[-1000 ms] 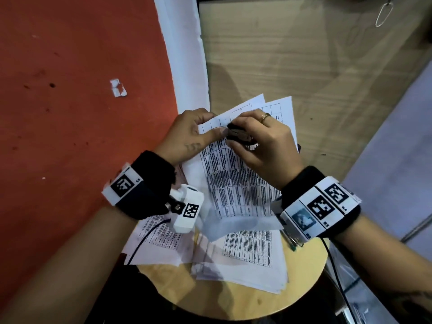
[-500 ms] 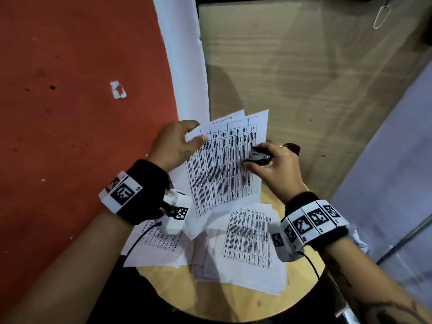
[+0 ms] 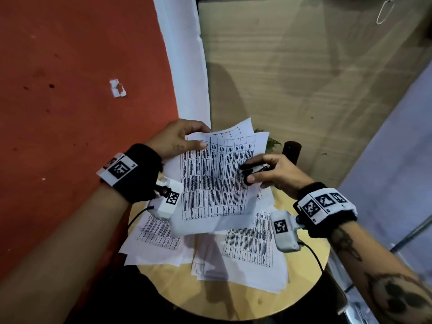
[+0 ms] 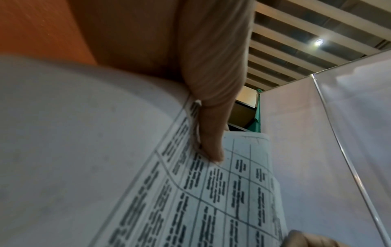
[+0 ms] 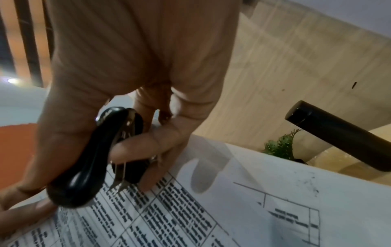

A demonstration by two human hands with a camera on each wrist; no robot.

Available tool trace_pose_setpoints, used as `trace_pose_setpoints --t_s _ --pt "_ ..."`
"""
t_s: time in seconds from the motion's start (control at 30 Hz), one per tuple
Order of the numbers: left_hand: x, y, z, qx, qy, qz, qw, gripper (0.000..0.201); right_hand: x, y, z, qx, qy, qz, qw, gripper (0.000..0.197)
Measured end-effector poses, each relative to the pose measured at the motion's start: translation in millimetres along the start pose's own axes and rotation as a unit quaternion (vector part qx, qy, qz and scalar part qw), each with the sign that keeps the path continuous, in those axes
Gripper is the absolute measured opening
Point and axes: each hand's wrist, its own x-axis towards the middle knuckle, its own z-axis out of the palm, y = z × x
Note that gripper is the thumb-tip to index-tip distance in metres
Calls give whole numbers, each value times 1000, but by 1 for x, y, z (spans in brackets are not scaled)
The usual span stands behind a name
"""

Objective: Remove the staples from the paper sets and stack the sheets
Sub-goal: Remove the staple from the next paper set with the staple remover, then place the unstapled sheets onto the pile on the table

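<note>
I hold a paper set [image 3: 215, 178] of printed tables up above the round table. My left hand [image 3: 201, 137] pinches its top left corner, thumb [image 4: 211, 133] on the printed face and fingers behind. Its sheets [image 4: 211, 200] fan apart slightly at the top. My right hand [image 3: 247, 173] grips a black staple remover [image 3: 254, 169] at the set's right edge. In the right wrist view the staple remover [image 5: 88, 167] lies in my palm with its metal claws pointing at the sheet [image 5: 190, 217], and my fingertips touch the paper. I cannot see a staple clearly.
More printed sheets [image 3: 247, 244] lie loosely piled on the round wooden table [image 3: 233, 305], some hanging over its left edge [image 3: 159, 232]. A black cylinder [image 3: 291, 150] and a small green plant [image 3: 272, 142] stand at the table's far side. A white panel [image 3: 397, 160] is at the right.
My right hand with the staple remover has moved from the set's top corner, beside my left hand, down to its right edge. The set has turned more upright and its top sheets have spread.
</note>
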Motion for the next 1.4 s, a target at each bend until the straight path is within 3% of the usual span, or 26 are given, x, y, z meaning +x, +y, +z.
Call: trace_pose_setpoints --t_s 0.13,0.27,0.33,0.4,0.47,0.53,0.6,0.73,0.87,0.97,1.13,1.27,1.4 --pt "3 -3 -2 -19 24 -8 1000 24 -4 -12 -1 -28 -5 -3 1000 35" --pt "-3 -10 -8 -57 180 -25 982 38 -4 -18 -3 -14 19 -23 999 35" --pt "-12 -21 -10 -87 267 -55 958 38 -4 -21 -5 6 42 -41 998 40" --pt "-27 -37 -6 -190 299 -93 930 37 -3 -23 -6 41 60 -55 996 42" --pt "-42 -57 8 -288 269 -155 906 48 -1 -25 -4 82 63 -71 992 50" --pt "-54 -65 27 -312 221 -194 903 65 4 -23 3 116 68 -75 988 55" --pt "-58 -67 44 -295 247 -198 902 71 7 -20 11 143 78 -75 984 57" --pt "-56 -77 40 -286 315 -198 883 24 17 -2 21 190 113 -29 975 47" --pt "-74 -121 9 -256 322 -256 875 38 20 54 15 178 174 36 968 19" --pt "-94 -161 0 -172 306 -323 879 29 13 122 20 148 177 114 966 24" --pt "-112 -244 17 -111 234 -420 870 50 12 214 46 153 195 227 942 23" --pt "-108 -310 33 -54 169 -495 851 71 17 258 57 66 174 265 946 11" --pt "-99 -335 49 28 162 -555 816 91 12 289 54 17 173 282 944 20"
